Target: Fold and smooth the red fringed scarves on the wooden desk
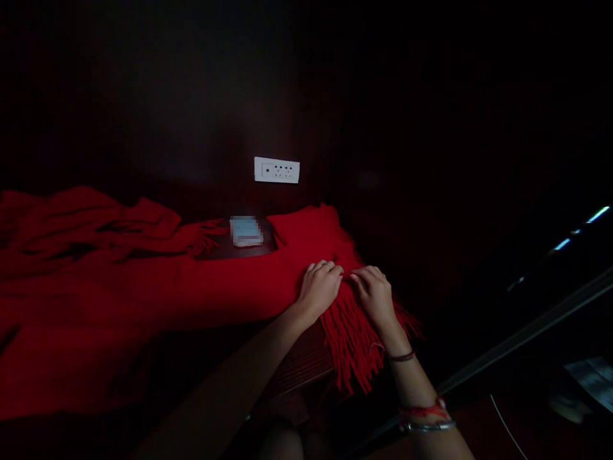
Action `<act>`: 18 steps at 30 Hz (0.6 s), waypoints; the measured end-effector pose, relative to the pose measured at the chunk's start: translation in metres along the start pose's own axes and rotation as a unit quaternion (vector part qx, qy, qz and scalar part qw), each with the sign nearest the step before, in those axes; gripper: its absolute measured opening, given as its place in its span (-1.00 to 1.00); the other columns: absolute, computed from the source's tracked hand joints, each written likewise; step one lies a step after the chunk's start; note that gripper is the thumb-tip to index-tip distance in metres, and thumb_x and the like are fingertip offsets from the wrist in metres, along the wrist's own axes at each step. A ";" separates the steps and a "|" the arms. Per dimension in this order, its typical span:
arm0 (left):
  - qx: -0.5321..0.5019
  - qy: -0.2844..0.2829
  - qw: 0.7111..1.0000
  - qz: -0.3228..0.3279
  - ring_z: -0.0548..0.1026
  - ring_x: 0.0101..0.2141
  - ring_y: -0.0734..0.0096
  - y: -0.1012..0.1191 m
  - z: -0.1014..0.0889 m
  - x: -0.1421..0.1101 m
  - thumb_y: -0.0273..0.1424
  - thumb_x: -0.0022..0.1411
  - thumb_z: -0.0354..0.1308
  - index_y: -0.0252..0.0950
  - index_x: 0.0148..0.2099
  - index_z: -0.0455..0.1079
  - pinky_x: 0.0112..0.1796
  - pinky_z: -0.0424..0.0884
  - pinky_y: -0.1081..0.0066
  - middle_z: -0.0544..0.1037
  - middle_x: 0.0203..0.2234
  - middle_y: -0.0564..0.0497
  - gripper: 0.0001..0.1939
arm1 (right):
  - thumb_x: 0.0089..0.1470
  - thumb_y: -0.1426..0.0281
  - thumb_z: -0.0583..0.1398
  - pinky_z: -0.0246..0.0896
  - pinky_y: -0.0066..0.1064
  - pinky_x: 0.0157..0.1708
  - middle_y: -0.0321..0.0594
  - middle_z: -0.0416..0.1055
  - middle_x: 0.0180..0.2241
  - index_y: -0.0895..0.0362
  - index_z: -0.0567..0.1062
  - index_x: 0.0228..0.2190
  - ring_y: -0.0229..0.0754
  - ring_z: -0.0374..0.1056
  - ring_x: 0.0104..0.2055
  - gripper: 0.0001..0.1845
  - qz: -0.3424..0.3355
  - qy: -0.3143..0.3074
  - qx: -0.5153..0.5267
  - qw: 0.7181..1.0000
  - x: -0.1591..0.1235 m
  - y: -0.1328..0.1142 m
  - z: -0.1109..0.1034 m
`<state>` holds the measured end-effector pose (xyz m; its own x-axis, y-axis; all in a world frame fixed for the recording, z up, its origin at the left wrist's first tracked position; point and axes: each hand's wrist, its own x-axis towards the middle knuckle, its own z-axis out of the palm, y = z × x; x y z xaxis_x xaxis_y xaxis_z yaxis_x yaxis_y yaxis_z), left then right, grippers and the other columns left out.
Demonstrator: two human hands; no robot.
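I note left hand [320, 291] and right hand [377, 297], fingers pinching the red cloth [311, 236] near its edge; fringe [352, 348] overhangs the surface [299, 364]; room rightward too dark to judge.

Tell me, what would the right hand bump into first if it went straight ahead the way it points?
Probably the red scarf: its cloth lies just ahead of the right hand, whose fingertips seem to pinch the edge. How deep things sit is hard to tell.

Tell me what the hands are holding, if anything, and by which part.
The scarf, by its end at picture right: the left hand and right hand both pinch it about where the fringe begins.
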<state>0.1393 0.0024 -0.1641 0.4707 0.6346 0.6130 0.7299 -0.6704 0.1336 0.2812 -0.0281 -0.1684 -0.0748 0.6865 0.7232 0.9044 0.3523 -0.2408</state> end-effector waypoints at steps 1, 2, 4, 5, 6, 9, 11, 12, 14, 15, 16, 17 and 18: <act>-0.002 -0.003 1.000 0.003 0.31 -0.30 0.38 0.000 0.000 0.000 -0.41 0.16 -0.09 -0.28 -0.30 0.29 -0.28 0.20 0.38 0.40 -0.38 0.02 -0.86 | 0.03 0.38 0.01 0.06 -0.35 -0.32 -0.20 0.35 -0.45 0.15 0.43 -0.45 -0.19 0.20 -0.35 -0.79 0.001 0.001 -0.004 1.000 0.000 0.001 0.000; -0.005 -0.005 1.000 0.006 0.31 -0.30 0.38 0.000 0.000 0.000 -0.41 0.16 -0.08 -0.27 -0.30 0.29 -0.28 0.20 0.39 0.40 -0.38 0.03 -0.86 | 0.03 0.39 0.01 0.06 -0.35 -0.32 -0.20 0.35 -0.46 0.15 0.43 -0.46 -0.19 0.20 -0.35 -0.79 0.003 0.005 -0.005 1.000 0.000 0.001 0.000; -0.011 -0.006 1.000 0.009 0.31 -0.29 0.38 0.001 0.000 0.001 -0.41 0.15 -0.08 -0.27 -0.30 0.28 -0.27 0.20 0.39 0.40 -0.38 0.03 -0.87 | 0.03 0.39 0.01 0.06 -0.35 -0.30 -0.19 0.35 -0.43 0.15 0.43 -0.41 -0.18 0.20 -0.33 -0.79 0.004 0.010 0.001 1.000 0.000 0.000 -0.001; -0.014 -0.006 1.000 0.008 0.31 -0.29 0.38 0.001 0.000 0.001 -0.42 0.15 -0.07 -0.26 -0.29 0.28 -0.27 0.20 0.39 0.40 -0.38 0.03 -0.88 | 0.02 0.38 0.02 0.06 -0.34 -0.29 -0.19 0.35 -0.39 0.14 0.42 -0.35 -0.18 0.20 -0.31 -0.79 0.000 0.009 0.008 1.000 0.000 -0.001 -0.001; -0.018 -0.005 1.000 0.006 0.31 -0.29 0.39 0.000 -0.001 0.000 -0.43 0.15 -0.06 -0.26 -0.29 0.28 -0.27 0.20 0.39 0.40 -0.37 0.03 -0.88 | 0.01 0.36 0.03 0.06 -0.34 -0.27 -0.18 0.35 -0.35 0.14 0.40 -0.29 -0.18 0.20 -0.28 -0.77 -0.005 0.006 0.017 1.000 0.000 -0.003 -0.002; -0.032 0.001 0.999 0.002 0.31 -0.30 0.40 -0.001 -0.002 0.000 -0.45 0.13 -0.04 -0.25 -0.28 0.28 -0.26 0.21 0.39 0.39 -0.38 0.04 -0.89 | -0.01 0.31 0.06 0.05 -0.34 -0.23 -0.17 0.33 -0.29 0.13 0.37 -0.23 -0.18 0.18 -0.24 -0.72 -0.014 -0.006 0.026 1.000 0.001 -0.007 -0.003; -0.043 0.003 0.999 0.001 0.31 -0.30 0.40 -0.001 -0.003 0.000 -0.44 0.13 -0.04 -0.25 -0.28 0.28 -0.26 0.21 0.40 0.39 -0.38 0.05 -0.89 | 0.01 0.32 0.03 0.06 -0.35 -0.26 -0.19 0.35 -0.37 0.14 0.41 -0.34 -0.19 0.19 -0.29 -0.77 -0.013 -0.013 0.015 1.000 0.001 -0.007 -0.003; -0.048 0.002 0.999 0.000 0.31 -0.30 0.41 -0.001 -0.003 0.000 -0.42 0.13 -0.04 -0.25 -0.29 0.29 -0.26 0.21 0.40 0.39 -0.39 0.05 -0.90 | 0.02 0.33 0.02 0.06 -0.35 -0.29 -0.20 0.35 -0.42 0.14 0.42 -0.40 -0.19 0.19 -0.32 -0.78 -0.012 -0.015 0.007 1.000 0.001 -0.006 -0.003; -0.060 -0.003 0.998 -0.002 0.31 -0.30 0.41 -0.001 -0.003 0.000 -0.41 0.13 -0.03 -0.25 -0.29 0.29 -0.26 0.21 0.41 0.39 -0.39 0.05 -0.90 | 0.03 0.36 0.02 0.06 -0.36 -0.32 -0.20 0.34 -0.47 0.15 0.43 -0.46 -0.20 0.19 -0.36 -0.78 -0.013 -0.014 -0.001 1.000 0.001 -0.005 -0.002; -0.066 -0.005 0.998 -0.002 0.31 -0.31 0.42 -0.001 -0.002 0.000 -0.41 0.13 -0.02 -0.24 -0.29 0.28 -0.25 0.22 0.42 0.39 -0.39 0.05 -0.91 | 0.02 0.37 0.02 0.06 -0.36 -0.33 -0.20 0.35 -0.48 0.15 0.43 -0.46 -0.20 0.19 -0.37 -0.79 -0.015 -0.012 0.002 1.000 0.001 -0.005 -0.002; -0.070 -0.006 0.998 -0.003 0.32 -0.31 0.43 -0.001 -0.002 0.000 -0.42 0.12 -0.01 -0.24 -0.29 0.28 -0.26 0.22 0.42 0.39 -0.39 0.06 -0.91 | 0.02 0.38 0.03 0.07 -0.36 -0.32 -0.20 0.35 -0.47 0.15 0.43 -0.46 -0.20 0.19 -0.37 -0.80 -0.015 -0.009 0.009 1.000 0.000 -0.005 -0.002; -0.072 -0.005 0.997 -0.004 0.32 -0.31 0.43 -0.001 -0.002 0.000 -0.41 0.12 -0.01 -0.24 -0.28 0.28 -0.26 0.22 0.43 0.39 -0.39 0.06 -0.91 | 0.01 0.39 0.03 0.08 -0.36 -0.32 -0.20 0.35 -0.47 0.15 0.42 -0.45 -0.20 0.20 -0.37 -0.81 -0.014 -0.005 0.021 1.000 0.000 -0.005 -0.003; -0.071 -0.004 0.997 -0.003 0.32 -0.32 0.43 -0.001 -0.001 -0.001 -0.40 0.12 0.00 -0.24 -0.28 0.28 -0.27 0.22 0.43 0.39 -0.39 0.06 -0.91 | 0.01 0.39 0.03 0.09 -0.36 -0.32 -0.20 0.35 -0.46 0.15 0.42 -0.45 -0.20 0.20 -0.36 -0.82 -0.011 -0.002 0.034 0.999 0.000 -0.006 -0.003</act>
<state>0.1376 0.0022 -0.1635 0.4699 0.6418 0.6061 0.6559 -0.7133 0.2469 0.2771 -0.0324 -0.1649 -0.0961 0.6807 0.7262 0.8716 0.4099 -0.2689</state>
